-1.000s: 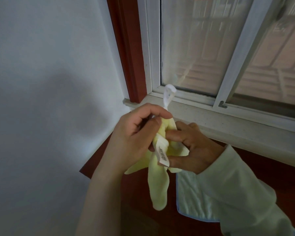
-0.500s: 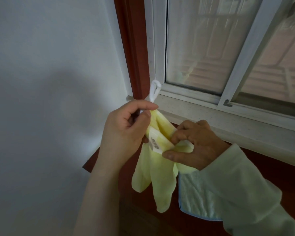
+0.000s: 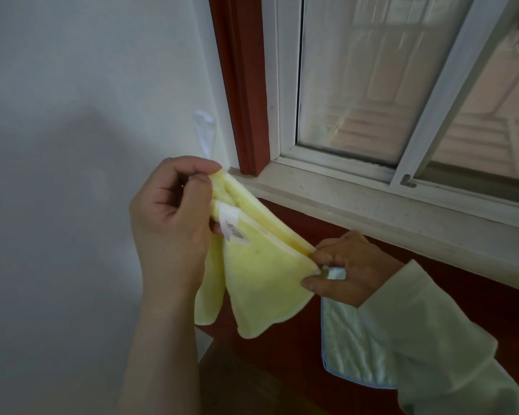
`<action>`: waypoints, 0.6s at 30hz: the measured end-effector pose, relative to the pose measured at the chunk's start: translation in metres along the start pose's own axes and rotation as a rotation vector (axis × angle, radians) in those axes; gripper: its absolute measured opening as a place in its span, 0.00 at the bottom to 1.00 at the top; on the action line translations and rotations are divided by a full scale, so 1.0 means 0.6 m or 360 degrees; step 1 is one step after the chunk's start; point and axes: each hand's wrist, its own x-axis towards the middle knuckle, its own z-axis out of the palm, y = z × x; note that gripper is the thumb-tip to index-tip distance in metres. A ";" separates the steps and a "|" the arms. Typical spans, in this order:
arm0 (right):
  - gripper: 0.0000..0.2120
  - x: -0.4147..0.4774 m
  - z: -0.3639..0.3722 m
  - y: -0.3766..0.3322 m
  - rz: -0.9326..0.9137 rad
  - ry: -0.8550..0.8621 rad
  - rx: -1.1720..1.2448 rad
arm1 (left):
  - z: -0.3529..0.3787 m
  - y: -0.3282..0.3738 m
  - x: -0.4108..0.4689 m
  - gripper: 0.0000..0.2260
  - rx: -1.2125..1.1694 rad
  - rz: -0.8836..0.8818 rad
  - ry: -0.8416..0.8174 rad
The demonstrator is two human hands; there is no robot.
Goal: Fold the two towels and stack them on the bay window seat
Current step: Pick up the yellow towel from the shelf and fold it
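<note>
A small yellow towel (image 3: 262, 271) hangs in the air between both hands, its top edge stretched taut and its lower corners dangling. My left hand (image 3: 171, 217) pinches the upper left corner, where a white care label and a white hanging loop (image 3: 203, 134) stick out. My right hand (image 3: 346, 269) pinches the lower right corner. A pale blue towel (image 3: 354, 351) lies flat on the dark red window seat (image 3: 285, 381) below, partly hidden by my right sleeve.
The white window sill (image 3: 387, 211) and sliding window run along the back. A dark red wooden frame post (image 3: 240, 85) stands at the window's left edge. A white wall (image 3: 72, 145) closes off the left side.
My hands have moved apart, pulling the bunched yellow towel out into a taut edge. The left hand rose up and left; the right hand shifted down and right.
</note>
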 end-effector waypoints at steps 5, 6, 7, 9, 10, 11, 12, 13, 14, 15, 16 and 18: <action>0.10 0.002 -0.012 -0.012 -0.0051 0.0209 0.0197 | -0.013 -0.013 0.010 0.14 0.0014 -0.0035 0.0143; 0.13 0.001 -0.015 -0.014 -0.0061 0.0279 0.0214 | -0.018 -0.015 0.013 0.13 0.0036 -0.0048 0.0154; 0.16 -0.001 -0.019 -0.016 -0.0055 0.0335 0.0234 | -0.022 -0.018 0.016 0.13 0.0073 -0.0058 0.0154; 0.15 -0.002 -0.023 -0.018 -0.0019 0.0479 0.0345 | -0.033 -0.022 0.024 0.13 0.0169 -0.0088 0.0114; 0.13 -0.002 -0.026 -0.022 -0.0003 0.0548 0.0424 | -0.039 -0.024 0.028 0.14 0.0209 -0.0113 0.0074; 0.11 0.000 -0.028 -0.024 0.0017 0.0606 0.0499 | -0.047 -0.027 0.032 0.15 0.0249 -0.0139 0.0023; 0.09 0.003 -0.030 -0.026 0.0034 0.0654 0.0558 | -0.054 -0.030 0.036 0.16 0.0295 -0.0157 -0.0039; 0.08 0.005 -0.032 -0.030 0.0053 0.0698 0.0590 | -0.061 -0.034 0.040 0.17 0.0355 -0.0165 -0.0110; 0.07 0.007 -0.033 -0.033 0.0070 0.0742 0.0605 | -0.068 -0.038 0.043 0.18 0.0438 -0.0162 -0.0188; 0.06 0.008 -0.034 -0.037 0.0083 0.0786 0.0622 | -0.075 -0.043 0.045 0.18 0.0538 -0.0143 -0.0263; 0.06 0.008 -0.034 -0.040 0.0087 0.0833 0.0662 | -0.082 -0.047 0.047 0.17 0.0635 -0.0118 -0.0327; 0.06 0.008 -0.034 -0.044 0.0097 0.0911 0.0757 | -0.095 -0.054 0.052 0.14 0.0759 -0.0095 -0.0392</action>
